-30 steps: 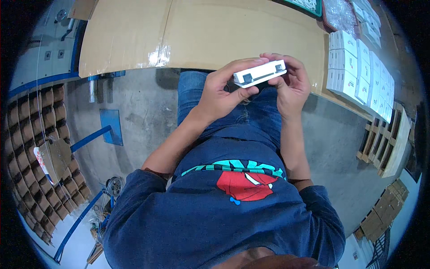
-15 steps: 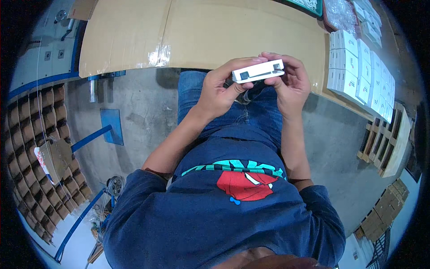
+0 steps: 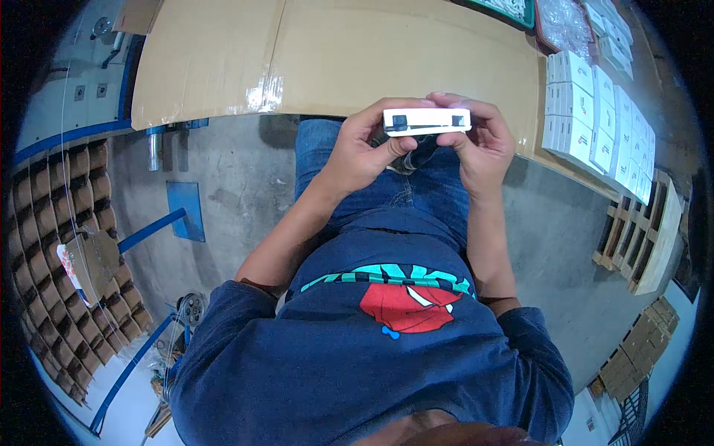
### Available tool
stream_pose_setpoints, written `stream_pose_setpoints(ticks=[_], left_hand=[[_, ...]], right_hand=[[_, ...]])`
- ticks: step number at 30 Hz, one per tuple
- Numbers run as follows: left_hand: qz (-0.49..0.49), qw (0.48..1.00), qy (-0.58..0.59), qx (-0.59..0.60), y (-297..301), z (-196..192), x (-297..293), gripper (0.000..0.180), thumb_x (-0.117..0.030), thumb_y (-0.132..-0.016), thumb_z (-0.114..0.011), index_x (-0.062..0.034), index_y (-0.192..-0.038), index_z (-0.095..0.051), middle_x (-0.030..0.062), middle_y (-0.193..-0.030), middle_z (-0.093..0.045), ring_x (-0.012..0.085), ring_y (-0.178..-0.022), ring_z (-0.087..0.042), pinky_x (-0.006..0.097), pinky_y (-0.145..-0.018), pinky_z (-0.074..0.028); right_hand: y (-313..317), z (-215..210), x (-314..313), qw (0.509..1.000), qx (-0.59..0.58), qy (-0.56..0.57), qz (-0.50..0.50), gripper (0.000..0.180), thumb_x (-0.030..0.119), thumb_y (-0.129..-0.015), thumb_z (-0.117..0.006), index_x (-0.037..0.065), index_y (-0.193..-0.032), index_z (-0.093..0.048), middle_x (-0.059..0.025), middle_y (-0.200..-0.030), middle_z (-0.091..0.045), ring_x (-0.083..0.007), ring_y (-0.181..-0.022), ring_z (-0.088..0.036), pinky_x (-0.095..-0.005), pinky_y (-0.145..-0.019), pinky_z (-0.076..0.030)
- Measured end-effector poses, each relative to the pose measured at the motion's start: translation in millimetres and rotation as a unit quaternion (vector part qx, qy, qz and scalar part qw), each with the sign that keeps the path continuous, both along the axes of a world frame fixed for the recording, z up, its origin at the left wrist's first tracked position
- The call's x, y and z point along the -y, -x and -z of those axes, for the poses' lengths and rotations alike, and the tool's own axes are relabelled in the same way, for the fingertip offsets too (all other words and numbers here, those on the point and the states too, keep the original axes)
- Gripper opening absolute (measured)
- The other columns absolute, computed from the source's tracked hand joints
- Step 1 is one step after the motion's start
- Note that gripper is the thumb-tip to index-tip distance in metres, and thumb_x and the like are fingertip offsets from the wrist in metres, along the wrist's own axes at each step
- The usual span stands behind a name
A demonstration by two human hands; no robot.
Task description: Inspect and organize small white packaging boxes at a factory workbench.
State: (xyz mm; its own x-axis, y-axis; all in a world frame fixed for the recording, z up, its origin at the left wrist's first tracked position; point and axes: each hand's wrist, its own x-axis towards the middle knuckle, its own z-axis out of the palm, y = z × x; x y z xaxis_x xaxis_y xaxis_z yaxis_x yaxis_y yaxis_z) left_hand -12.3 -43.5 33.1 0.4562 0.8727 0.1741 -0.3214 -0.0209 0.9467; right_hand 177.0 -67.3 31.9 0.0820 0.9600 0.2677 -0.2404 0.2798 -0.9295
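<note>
A small flat white box [image 3: 427,120] is held up between both hands over my lap, at the near edge of the table. Its narrow side faces up and shows two dark square gaps near the ends, with a thin dark slit between them. My left hand [image 3: 358,149] is closed on the box's left end, thumb along the near side. On the right end, my right hand [image 3: 487,145] grips with the thumb below and the fingers curled around the far side. What lies inside the box cannot be made out.
Cardboard covers the table [image 3: 387,52]. Stacked white boxes [image 3: 576,111] stand at its right, near a red tray of clear plastic bags [image 3: 563,26] and a green tray of white parts [image 3: 513,9]. A wooden pallet [image 3: 643,238] is on the floor at right.
The white box has turned slightly from a tilt to nearly level, its right end coming down toward me. Both hands keep their hold.
</note>
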Motion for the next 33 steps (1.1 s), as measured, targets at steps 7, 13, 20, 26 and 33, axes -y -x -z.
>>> stream_pose_setpoints(ticks=[7,13,20,26,33], left_hand=[[0.021,1.000,0.008,0.015,4,-1,-8,0.043,-0.016,-0.093,-0.072,0.0009,-0.131,-0.060,0.0099,-0.127,-0.066,0.0170,-0.120,-0.059,0.032,-0.106,-0.044],[0.025,0.999,-0.020,-0.003,7,0,-11,0.043,-0.015,-0.092,-0.072,-0.0004,-0.131,-0.061,0.0085,-0.126,-0.067,0.0168,-0.119,-0.060,0.032,-0.106,-0.045],[0.030,0.999,-0.001,-0.015,9,7,-12,0.042,-0.013,-0.092,-0.073,-0.0016,-0.130,-0.061,0.0070,-0.124,-0.068,0.0147,-0.116,-0.060,0.031,-0.102,-0.047],[0.031,0.999,0.005,-0.016,10,11,-12,0.041,-0.012,-0.092,-0.072,-0.0015,-0.130,-0.061,0.0078,-0.125,-0.067,0.0160,-0.116,-0.060,0.032,-0.103,-0.046],[0.028,1.000,-0.009,-0.012,9,9,-11,0.036,-0.010,-0.094,-0.069,-0.0002,-0.127,-0.063,0.0100,-0.127,-0.067,0.0182,-0.120,-0.059,0.033,-0.106,-0.044]], right_hand=[[2,-7,-1,1.000,0.019,-0.002,-0.007,0.045,0.001,-0.078,-0.083,-0.001,-0.116,-0.059,-0.0217,-0.121,-0.068,-0.0275,-0.116,-0.066,-0.0375,-0.100,-0.054],[2,-7,-1,0.999,0.043,-0.001,-0.007,0.042,0.003,-0.078,-0.083,-0.001,-0.115,-0.061,-0.0194,-0.120,-0.069,-0.0266,-0.115,-0.067,-0.0380,-0.100,-0.054],[0,1,-1,0.999,0.035,-0.004,-0.009,0.040,0.001,-0.078,-0.082,-0.001,-0.113,-0.063,-0.0176,-0.116,-0.071,-0.0257,-0.112,-0.068,-0.0376,-0.099,-0.054],[1,-1,0,0.998,0.056,0.015,0.000,0.040,0.001,-0.078,-0.082,-0.001,-0.113,-0.063,-0.0174,-0.116,-0.071,-0.0258,-0.112,-0.068,-0.0375,-0.099,-0.054],[1,3,0,0.999,0.053,0.009,-0.004,0.041,0.002,-0.078,-0.083,-0.001,-0.114,-0.063,-0.0171,-0.117,-0.071,-0.0257,-0.112,-0.068,-0.0368,-0.099,-0.054]])
